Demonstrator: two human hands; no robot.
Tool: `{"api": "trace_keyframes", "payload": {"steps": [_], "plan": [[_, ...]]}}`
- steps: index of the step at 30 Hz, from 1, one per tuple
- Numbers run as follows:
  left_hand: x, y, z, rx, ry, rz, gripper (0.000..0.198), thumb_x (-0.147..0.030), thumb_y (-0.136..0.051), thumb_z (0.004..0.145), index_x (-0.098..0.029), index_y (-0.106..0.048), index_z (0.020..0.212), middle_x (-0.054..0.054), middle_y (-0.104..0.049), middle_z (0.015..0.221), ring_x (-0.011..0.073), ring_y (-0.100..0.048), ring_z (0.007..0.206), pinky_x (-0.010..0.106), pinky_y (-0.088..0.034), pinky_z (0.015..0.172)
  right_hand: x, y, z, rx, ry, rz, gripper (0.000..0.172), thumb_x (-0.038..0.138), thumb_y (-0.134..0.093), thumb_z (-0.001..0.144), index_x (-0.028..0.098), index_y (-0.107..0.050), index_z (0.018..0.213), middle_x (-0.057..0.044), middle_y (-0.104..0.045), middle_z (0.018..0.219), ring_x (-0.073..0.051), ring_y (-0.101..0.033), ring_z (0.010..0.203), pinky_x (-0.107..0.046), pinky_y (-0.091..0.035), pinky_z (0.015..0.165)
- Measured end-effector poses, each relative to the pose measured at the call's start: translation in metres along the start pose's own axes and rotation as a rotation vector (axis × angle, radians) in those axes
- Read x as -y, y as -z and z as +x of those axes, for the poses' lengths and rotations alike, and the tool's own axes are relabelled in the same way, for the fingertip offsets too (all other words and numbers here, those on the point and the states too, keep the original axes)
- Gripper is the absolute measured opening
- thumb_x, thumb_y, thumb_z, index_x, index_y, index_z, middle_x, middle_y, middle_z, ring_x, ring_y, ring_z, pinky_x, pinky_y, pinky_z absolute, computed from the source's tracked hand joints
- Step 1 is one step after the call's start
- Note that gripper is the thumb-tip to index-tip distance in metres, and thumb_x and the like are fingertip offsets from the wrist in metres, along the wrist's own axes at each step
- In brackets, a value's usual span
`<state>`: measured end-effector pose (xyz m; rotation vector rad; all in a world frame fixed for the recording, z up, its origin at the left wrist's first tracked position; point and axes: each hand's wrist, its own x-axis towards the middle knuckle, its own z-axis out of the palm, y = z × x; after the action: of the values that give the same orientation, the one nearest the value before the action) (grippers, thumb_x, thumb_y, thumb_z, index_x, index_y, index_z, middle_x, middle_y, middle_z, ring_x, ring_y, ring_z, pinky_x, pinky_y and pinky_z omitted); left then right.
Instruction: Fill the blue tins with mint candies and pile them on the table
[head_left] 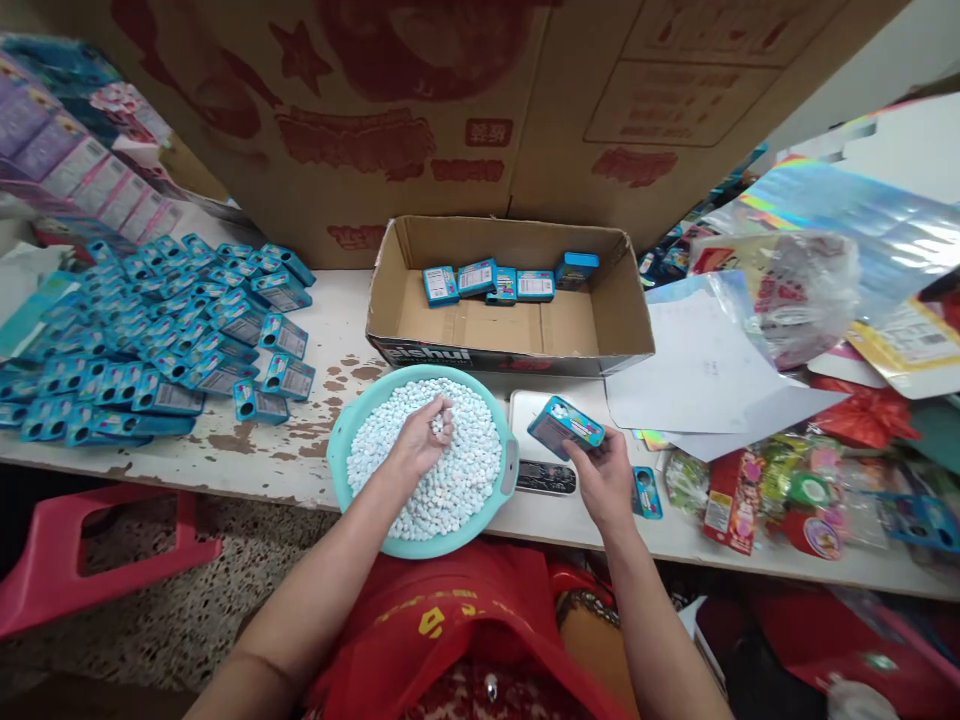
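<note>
Over a turquoise basin (340,470) heaped with small white pellets (465,470), my left hand (424,440) is closed, with a few pellets showing between its curled fingers. My right hand (606,470) grips a small blue box (566,425), tilted, with white pellets visible in the round hole at its left end. This box is above a white kitchen scale (523,415) with a dark panel at its front. Just right of my right wrist, another blue box (648,492) with a dark round opening lies on the table.
Behind the basin stands an open cardboard tray (510,365) holding several blue boxes (534,285). Many more blue boxes (161,340) crowd the left of the table. White paper sheets (694,355) and packaged sweets (735,500) lie to the right. A large carton (465,120) rises at the back.
</note>
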<state>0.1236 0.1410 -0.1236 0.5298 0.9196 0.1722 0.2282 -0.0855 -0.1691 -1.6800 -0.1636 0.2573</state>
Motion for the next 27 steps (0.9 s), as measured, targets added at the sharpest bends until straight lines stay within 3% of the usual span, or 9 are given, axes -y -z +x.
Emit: {"api": "trace_keyframes", "payload": {"steps": [3, 6, 8, 12, 14, 19, 24, 27], "plan": [[-0.003, 0.003, 0.003, -0.011, -0.027, 0.047, 0.011, -0.009, -0.053, 0.083, -0.011, -0.058, 0.093, -0.001, -0.052, 0.061, 0.0042, -0.046, 0.043, 0.011, -0.031, 0.036, -0.032, -0.002, 0.015, -0.051, -0.015, -0.025, 0.043, 0.04, -0.069, 0.066, 0.021, -0.045, 0.095, -0.004, -0.061, 0.09, -0.021, -0.062, 0.085, -0.04, -0.05, 0.08], [-0.002, 0.003, 0.004, -0.018, -0.03, 0.086, 0.011, -0.012, -0.055, 0.083, -0.013, -0.058, 0.093, -0.003, -0.048, 0.056, 0.0044, -0.041, 0.039, 0.012, -0.031, 0.035, -0.051, -0.007, 0.02, -0.058, -0.039, -0.036, 0.042, 0.042, -0.067, 0.067, 0.021, -0.045, 0.096, -0.005, -0.061, 0.091, -0.022, -0.061, 0.085, -0.042, -0.051, 0.078], [-0.001, 0.003, 0.005, -0.039, -0.025, 0.095, 0.008, -0.015, -0.054, 0.085, -0.013, -0.058, 0.091, -0.003, -0.046, 0.055, 0.0044, -0.04, 0.038, 0.013, -0.031, 0.034, -0.056, -0.006, 0.017, -0.066, -0.053, -0.042, 0.044, 0.042, -0.068, 0.067, 0.022, -0.046, 0.099, -0.006, -0.061, 0.097, -0.022, -0.061, 0.089, -0.044, -0.051, 0.081], [-0.001, 0.002, 0.006, -0.149, -0.044, 0.097, 0.012, -0.016, -0.048, 0.088, -0.011, -0.059, 0.087, 0.0, -0.051, 0.061, 0.0055, -0.048, 0.044, 0.013, -0.039, 0.038, -0.057, 0.004, 0.006, -0.114, -0.031, -0.084, 0.059, 0.04, -0.073, 0.062, 0.021, -0.047, 0.111, -0.012, -0.053, 0.125, -0.026, -0.051, 0.116, -0.047, -0.041, 0.098], [-0.001, 0.001, 0.005, -0.176, -0.064, 0.124, 0.012, -0.011, -0.048, 0.087, -0.011, -0.059, 0.088, 0.001, -0.054, 0.064, 0.0061, -0.052, 0.047, 0.013, -0.042, 0.041, -0.057, 0.012, 0.0, -0.163, -0.018, -0.079, 0.057, 0.043, -0.068, 0.068, 0.02, -0.046, 0.115, -0.014, -0.05, 0.13, -0.026, -0.049, 0.12, -0.047, -0.041, 0.099], [0.001, 0.001, 0.001, -0.125, -0.028, 0.161, 0.013, -0.01, -0.05, 0.086, -0.01, -0.061, 0.092, 0.0, -0.051, 0.059, 0.0049, -0.047, 0.043, 0.012, -0.039, 0.038, -0.059, 0.03, -0.011, -0.285, -0.053, -0.058, 0.041, 0.049, -0.05, 0.083, 0.019, -0.049, 0.112, -0.014, -0.056, 0.121, -0.023, -0.059, 0.105, -0.045, -0.047, 0.09], [0.002, 0.002, 0.002, -0.185, -0.042, 0.125, 0.018, -0.026, -0.049, 0.09, -0.012, -0.06, 0.086, 0.0, -0.051, 0.059, 0.0061, -0.048, 0.043, 0.014, -0.04, 0.039, -0.06, 0.033, -0.017, -0.286, -0.092, -0.036, 0.042, 0.052, -0.052, 0.081, 0.017, -0.053, 0.104, -0.013, -0.063, 0.108, -0.021, -0.062, 0.098, -0.044, -0.048, 0.088], [0.003, 0.001, 0.004, -0.211, -0.074, 0.139, 0.015, -0.02, -0.048, 0.089, -0.011, -0.06, 0.085, 0.002, -0.055, 0.065, 0.0073, -0.054, 0.05, 0.015, -0.046, 0.045, -0.06, 0.029, -0.018, -0.269, -0.109, -0.03, 0.042, 0.052, -0.053, 0.081, 0.016, -0.055, 0.103, -0.013, -0.064, 0.106, -0.021, -0.062, 0.096, -0.044, -0.047, 0.088]]}}
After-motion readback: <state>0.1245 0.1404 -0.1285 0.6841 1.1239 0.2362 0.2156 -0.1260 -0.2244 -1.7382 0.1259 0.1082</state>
